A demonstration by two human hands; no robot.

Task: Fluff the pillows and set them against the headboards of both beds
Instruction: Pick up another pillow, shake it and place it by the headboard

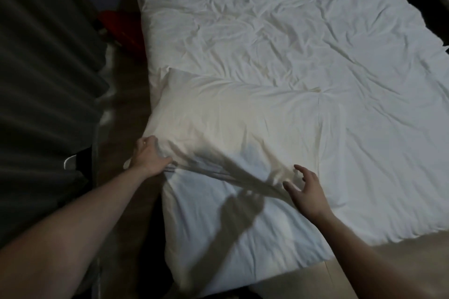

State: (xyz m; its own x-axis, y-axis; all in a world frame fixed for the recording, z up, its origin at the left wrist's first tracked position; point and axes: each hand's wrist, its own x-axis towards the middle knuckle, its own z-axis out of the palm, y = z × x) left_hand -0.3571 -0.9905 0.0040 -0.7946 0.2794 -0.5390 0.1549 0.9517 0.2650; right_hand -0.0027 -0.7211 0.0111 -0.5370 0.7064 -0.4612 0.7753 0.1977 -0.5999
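Observation:
A white, cream-lit pillow (230, 116) lies flat on the near left part of the bed, on top of the wrinkled white duvet (303, 31). My left hand (150, 155) is closed on the pillow's near left corner, bunching the fabric at the bed's edge. My right hand (306, 192) is spread with fingers apart at the pillow's near right edge, holding nothing; I cannot tell if it touches the fabric. Smoother white bedding (218, 238) lies nearer to me, crossed by the shadow of a hand. No headboard is clearly in view.
A dark pleated curtain (36, 80) hangs along the left. A narrow strip of wooden floor (121, 116) separates it from the bed, with a red object (119, 31) on it farther back. A pale wooden surface (364, 272) borders the bed's near end.

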